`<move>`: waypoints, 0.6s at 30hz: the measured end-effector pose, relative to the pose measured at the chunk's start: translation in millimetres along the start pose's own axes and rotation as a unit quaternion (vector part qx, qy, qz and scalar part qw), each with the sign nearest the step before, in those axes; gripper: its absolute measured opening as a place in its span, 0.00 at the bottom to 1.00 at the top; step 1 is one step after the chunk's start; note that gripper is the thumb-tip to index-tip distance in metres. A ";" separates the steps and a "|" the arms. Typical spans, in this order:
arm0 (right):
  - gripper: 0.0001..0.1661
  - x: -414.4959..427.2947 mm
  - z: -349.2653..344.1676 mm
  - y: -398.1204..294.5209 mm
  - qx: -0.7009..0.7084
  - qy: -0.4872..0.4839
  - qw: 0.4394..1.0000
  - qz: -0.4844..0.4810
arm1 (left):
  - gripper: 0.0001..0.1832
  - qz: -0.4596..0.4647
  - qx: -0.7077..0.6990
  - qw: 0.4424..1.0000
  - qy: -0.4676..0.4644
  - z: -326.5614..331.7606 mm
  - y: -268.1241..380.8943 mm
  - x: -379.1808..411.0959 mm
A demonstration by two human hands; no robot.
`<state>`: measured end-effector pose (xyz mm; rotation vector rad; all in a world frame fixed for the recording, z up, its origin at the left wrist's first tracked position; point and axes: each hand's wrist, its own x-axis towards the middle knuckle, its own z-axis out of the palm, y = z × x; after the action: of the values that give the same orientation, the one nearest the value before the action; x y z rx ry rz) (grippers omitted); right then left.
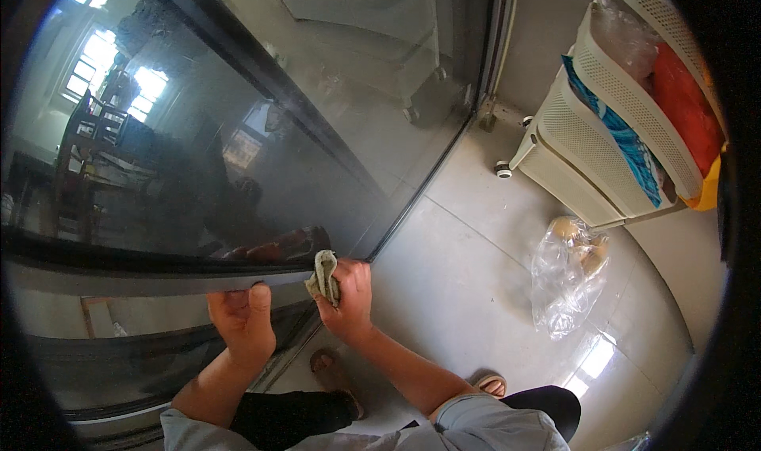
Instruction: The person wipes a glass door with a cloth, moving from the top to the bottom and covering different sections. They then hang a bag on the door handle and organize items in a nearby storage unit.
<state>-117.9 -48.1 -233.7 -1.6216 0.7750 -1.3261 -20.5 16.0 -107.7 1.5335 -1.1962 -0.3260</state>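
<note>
A folded greenish-grey cloth (324, 280) is in my right hand (352, 299), pressed against the edge of a dark-framed glass door panel (178, 171) near its corner. My left hand (245, 320) grips the grey edge strip (137, 284) of the same panel, a short way left of the cloth. Its thumb lies over the strip, and its fingertips are partly hidden. The glass reflects windows and chairs.
On the right stands a cream plastic basket rack (588, 142) on casters, holding bags. Beside it, a clear plastic bag (568, 278) with round yellowish items lies on the tiled floor (458, 284). A floor track (425, 183) runs along the glass. My sandalled feet are below.
</note>
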 end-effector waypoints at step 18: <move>0.39 46.4 9.8 62.4 0.136 0.120 0.971 0.153 | 0.21 -0.003 0.114 0.993 0.024 -4.1 -3.6 1.1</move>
<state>-93.7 -112.7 -271.0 -1.0901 0.9030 -1.3494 -15.2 17.0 -108.9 1.7318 -1.2249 -0.1588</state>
